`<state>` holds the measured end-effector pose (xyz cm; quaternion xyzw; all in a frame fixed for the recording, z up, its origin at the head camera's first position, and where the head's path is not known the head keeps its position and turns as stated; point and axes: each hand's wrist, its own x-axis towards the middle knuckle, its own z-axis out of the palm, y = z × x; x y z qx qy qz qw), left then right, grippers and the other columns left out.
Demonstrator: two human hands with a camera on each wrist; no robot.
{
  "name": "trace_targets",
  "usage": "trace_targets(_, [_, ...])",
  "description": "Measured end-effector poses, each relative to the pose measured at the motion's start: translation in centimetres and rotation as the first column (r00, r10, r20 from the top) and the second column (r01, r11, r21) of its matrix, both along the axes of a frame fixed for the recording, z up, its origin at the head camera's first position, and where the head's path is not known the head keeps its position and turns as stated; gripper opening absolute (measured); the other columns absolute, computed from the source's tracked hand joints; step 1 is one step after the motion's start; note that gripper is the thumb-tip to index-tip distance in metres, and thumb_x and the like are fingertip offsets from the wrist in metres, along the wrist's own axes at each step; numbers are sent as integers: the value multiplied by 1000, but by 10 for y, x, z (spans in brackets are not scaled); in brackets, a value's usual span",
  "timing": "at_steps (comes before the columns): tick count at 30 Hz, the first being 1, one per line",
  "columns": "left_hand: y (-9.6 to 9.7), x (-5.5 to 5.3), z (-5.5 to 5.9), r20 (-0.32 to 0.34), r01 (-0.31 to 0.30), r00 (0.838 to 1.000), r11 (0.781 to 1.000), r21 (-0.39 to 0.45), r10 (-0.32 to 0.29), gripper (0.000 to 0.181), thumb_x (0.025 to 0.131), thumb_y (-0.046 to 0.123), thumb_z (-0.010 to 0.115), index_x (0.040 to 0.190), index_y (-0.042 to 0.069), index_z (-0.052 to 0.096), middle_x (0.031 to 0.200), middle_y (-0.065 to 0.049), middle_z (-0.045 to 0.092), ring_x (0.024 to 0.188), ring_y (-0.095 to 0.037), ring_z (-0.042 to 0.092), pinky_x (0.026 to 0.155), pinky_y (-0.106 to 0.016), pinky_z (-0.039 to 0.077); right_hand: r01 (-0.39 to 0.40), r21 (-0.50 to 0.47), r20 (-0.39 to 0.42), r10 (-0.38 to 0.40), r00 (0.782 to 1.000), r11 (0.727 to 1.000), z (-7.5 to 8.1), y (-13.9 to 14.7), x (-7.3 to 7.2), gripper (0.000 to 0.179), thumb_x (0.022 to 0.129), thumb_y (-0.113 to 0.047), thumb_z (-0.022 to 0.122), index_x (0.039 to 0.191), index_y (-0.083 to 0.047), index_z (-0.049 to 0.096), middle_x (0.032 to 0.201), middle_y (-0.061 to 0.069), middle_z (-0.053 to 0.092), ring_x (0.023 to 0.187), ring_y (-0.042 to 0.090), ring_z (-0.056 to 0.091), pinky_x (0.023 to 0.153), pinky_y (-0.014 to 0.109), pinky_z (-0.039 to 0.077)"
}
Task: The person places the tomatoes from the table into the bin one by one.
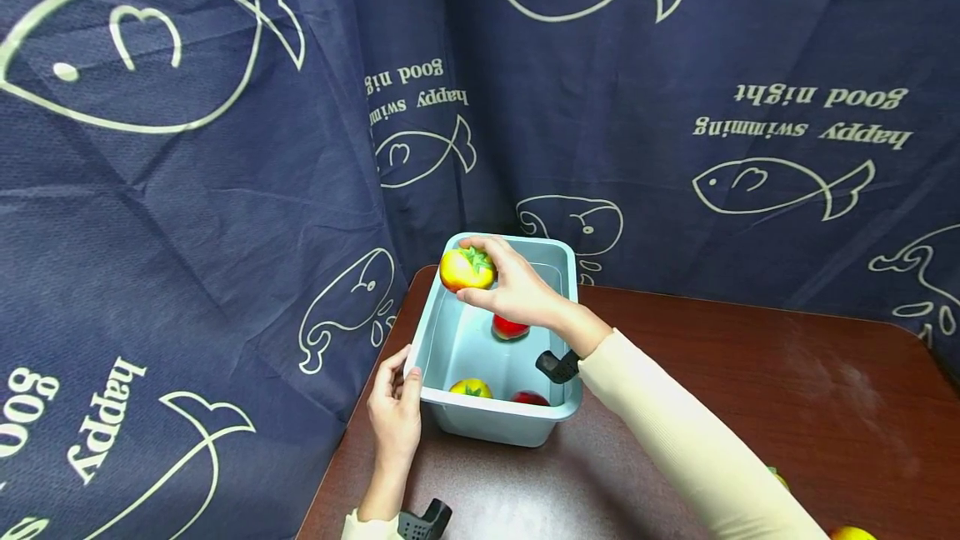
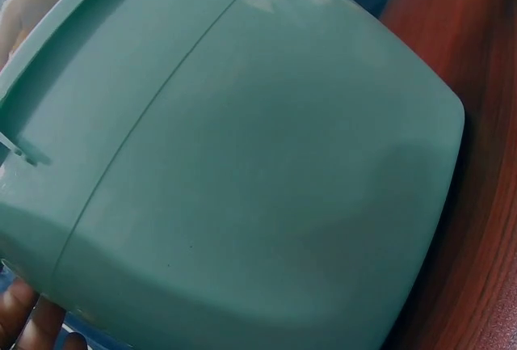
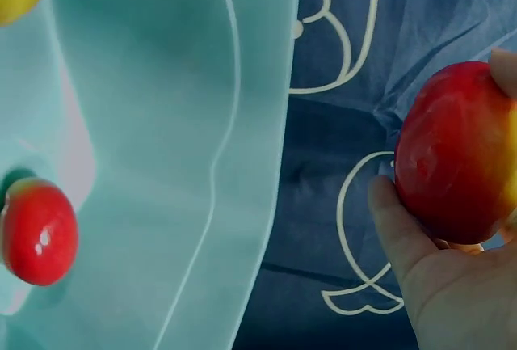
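Observation:
A light blue plastic bin (image 1: 487,425) stands at the table's left side. Over its far left part, my right hand (image 1: 522,286) holds a yellow-red tomato-like fruit (image 1: 456,270) with green leaves on top, thumb and fingers around it. The right wrist view shows the fruit's red side (image 3: 448,160) between them. My left hand (image 1: 396,419) grips the bin's near left corner, thumb at the rim and fingers outside. Inside the bin lie a red fruit (image 1: 510,327), a yellow one with green leaves (image 1: 471,388) and another red one (image 1: 530,398), partly hidden by the near wall.
Dark blue curtains (image 1: 637,123) with white fish drawings hang behind and to the left of the brown table (image 1: 697,357). At the table's lower right, a yellow-red fruit (image 1: 852,533) shows at the frame edge. Another fruit (image 1: 778,477) peeks out behind the right sleeve.

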<state>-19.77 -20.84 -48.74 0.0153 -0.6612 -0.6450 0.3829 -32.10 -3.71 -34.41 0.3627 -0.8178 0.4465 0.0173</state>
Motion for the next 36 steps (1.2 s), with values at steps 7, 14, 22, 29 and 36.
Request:
trace_targets(7, [-1,-1,-1,13,5,1000,1000,7,-5,31,89,-8,59,120,-7,62,110,-27,65,87,-4,59,70,-12,47,-9,26,32,9,999,1000,-7,-4,-5,64,79,-18,77,136,-12,48,129,6,48,106,24,51,88,36,50])
trace_targets(14, [3,4,10,27,-13,1000,1000,-15,13,31,87,-13,57,118,-13,60,105,-31,64,83,-4,57,68,-11,46,-17,103,37,13,999,994,-16,-7,-6,65,79,-17,78,136,-8,48,124,8,50,104,24,51,86,36,49])
trace_targets(22, [7,12,29,27,0,1000,1000,-22,1,30,86,-15,56,115,-19,57,103,-35,62,81,0,57,67,-11,46,-33,238,38,24,999,971,-27,-16,-6,63,77,-19,78,131,-11,47,124,8,50,105,22,49,83,34,47])
trace_targets(29, [7,12,29,27,3,1000,1000,-20,-2,30,86,-14,56,116,-18,58,103,-34,63,80,-1,57,67,-11,46,-54,264,45,43,998,963,-34,-22,-5,71,76,-18,78,137,-6,46,127,10,49,105,23,50,84,34,47])
trace_targets(36, [6,11,28,19,6,1000,1000,-19,-5,30,86,-15,56,115,-18,58,102,-34,63,81,-2,57,67,-11,46,-61,302,69,42,997,951,-44,-25,-7,75,75,-17,79,141,-7,44,126,10,50,104,22,50,84,33,48])
